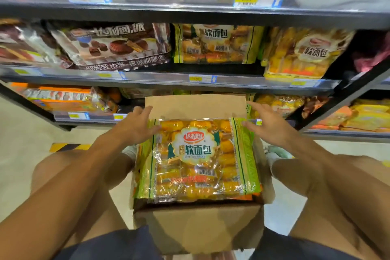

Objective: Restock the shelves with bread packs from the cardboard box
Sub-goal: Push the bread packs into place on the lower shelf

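Note:
An open cardboard box [196, 226] stands on the floor between my knees. On top of it lies a bread pack [196, 160], yellow-green with orange rolls showing through. My left hand [135, 124] rests open at the pack's far left corner, thumb touching the wrapper. My right hand [266, 120] hovers open by the far right corner, fingers spread, holding nothing. The middle shelf [168, 79] carries two like bread packs, one [215, 44] in the centre and one [299, 53] further right.
Brown chocolate-pie bags [114, 46] fill the left of the middle shelf. The bottom shelf [84, 117] holds orange and yellow packs, close behind the box's raised back flap [196, 104]. A black upright [346, 101] slants at the right. A yellow-black floor stripe [67, 146] lies left.

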The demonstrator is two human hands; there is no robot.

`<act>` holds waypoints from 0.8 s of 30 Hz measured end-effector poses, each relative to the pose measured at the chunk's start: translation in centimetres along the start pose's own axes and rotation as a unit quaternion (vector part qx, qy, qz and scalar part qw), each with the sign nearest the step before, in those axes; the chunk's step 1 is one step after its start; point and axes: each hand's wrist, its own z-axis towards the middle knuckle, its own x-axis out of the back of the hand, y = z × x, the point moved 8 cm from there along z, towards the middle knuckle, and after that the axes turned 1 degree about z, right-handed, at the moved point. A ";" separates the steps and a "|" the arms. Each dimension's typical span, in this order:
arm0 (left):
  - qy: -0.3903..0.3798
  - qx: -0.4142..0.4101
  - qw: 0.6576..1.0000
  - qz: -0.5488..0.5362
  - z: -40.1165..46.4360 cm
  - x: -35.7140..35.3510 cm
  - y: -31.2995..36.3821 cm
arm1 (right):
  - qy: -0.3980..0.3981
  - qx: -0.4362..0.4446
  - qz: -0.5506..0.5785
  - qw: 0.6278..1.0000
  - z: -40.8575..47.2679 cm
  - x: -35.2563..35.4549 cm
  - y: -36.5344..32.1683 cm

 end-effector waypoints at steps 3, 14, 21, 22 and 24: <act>-0.065 0.049 0.996 -0.041 -1.0 -2.1 -1.4 | -0.068 -0.089 0.049 0.993 -1.0 -2.7 2.0; -0.193 0.115 0.943 -0.247 -1.9 -5.8 -1.4 | -0.218 -0.143 0.148 0.954 -1.1 -7.9 5.0; -0.182 0.072 0.948 -0.251 -1.7 -5.4 -0.8 | -0.213 -0.131 0.089 0.964 -1.4 -7.3 2.5; -0.175 0.063 0.951 -0.248 -1.7 -5.3 -0.9 | -0.215 -0.126 0.103 0.963 -1.2 -7.3 2.3; -0.153 0.046 0.958 -0.240 -1.4 -5.0 -0.9 | -0.218 -0.103 0.131 0.962 -1.3 -7.1 1.6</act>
